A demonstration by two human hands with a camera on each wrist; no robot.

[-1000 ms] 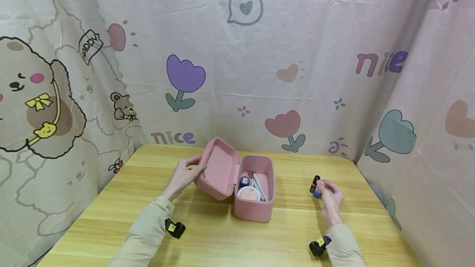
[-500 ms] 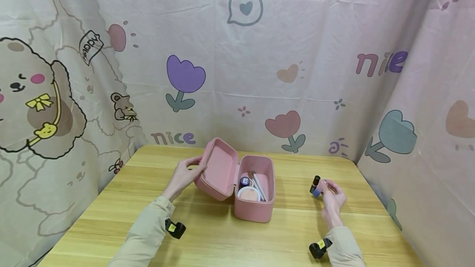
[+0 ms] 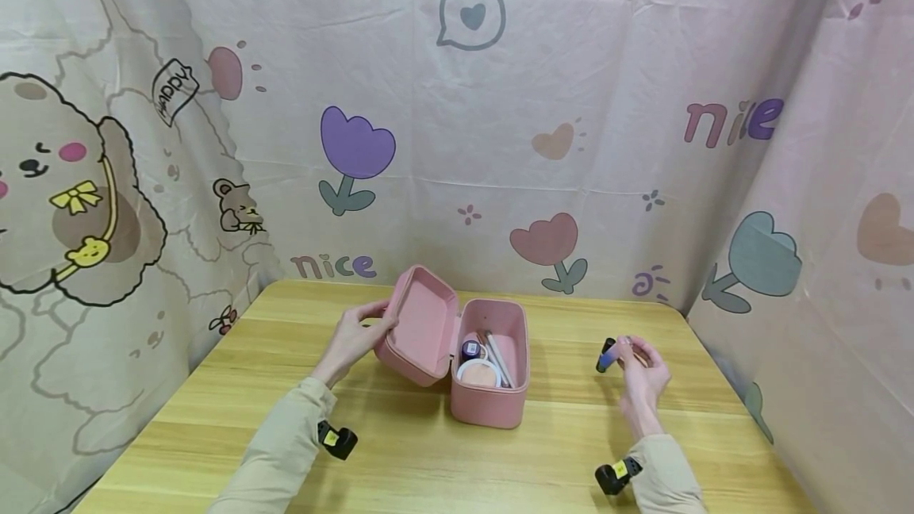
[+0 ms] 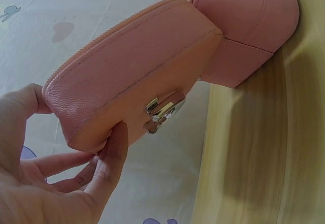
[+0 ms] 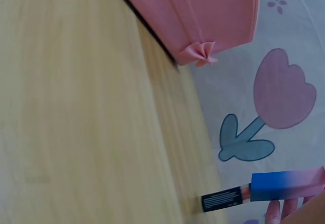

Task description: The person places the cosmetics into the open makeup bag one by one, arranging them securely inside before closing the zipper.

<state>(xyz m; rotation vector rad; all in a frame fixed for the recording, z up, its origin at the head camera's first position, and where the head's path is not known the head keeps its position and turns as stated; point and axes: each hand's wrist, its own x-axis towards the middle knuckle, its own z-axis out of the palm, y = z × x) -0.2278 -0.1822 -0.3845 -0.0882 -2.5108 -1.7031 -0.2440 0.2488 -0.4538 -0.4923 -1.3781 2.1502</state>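
Observation:
A pink cosmetic case (image 3: pixel 489 406) stands on the wooden table in the head view, its lid (image 3: pixel 426 322) swung out to the left. My left hand (image 3: pixel 352 339) grips the lid's outer end, thumb near the metal clasp (image 4: pixel 165 108) in the left wrist view. To the right of the case, my right hand (image 3: pixel 646 375) pinches a slim stick, possibly a lipstick or lip gloss, fading from blue to pink (image 5: pixel 277 185). A small black bottle or tube with white print (image 5: pixel 222 199) stands just behind; the stick overlaps it in the head view.
Inside the case lie a round powder compact (image 3: pixel 479 374), a dark purple round item (image 3: pixel 470 349) and a few brushes (image 3: pixel 502 359). A patterned curtain (image 3: pixel 457 141) hangs along the table's back and sides. A small bow (image 5: pixel 200 53) decorates the case's side.
My right hand has lifted and shifted slightly right, and the blue end of the stick has risen to overlap the black tube's middle. The left hand, lid and case have stayed put.

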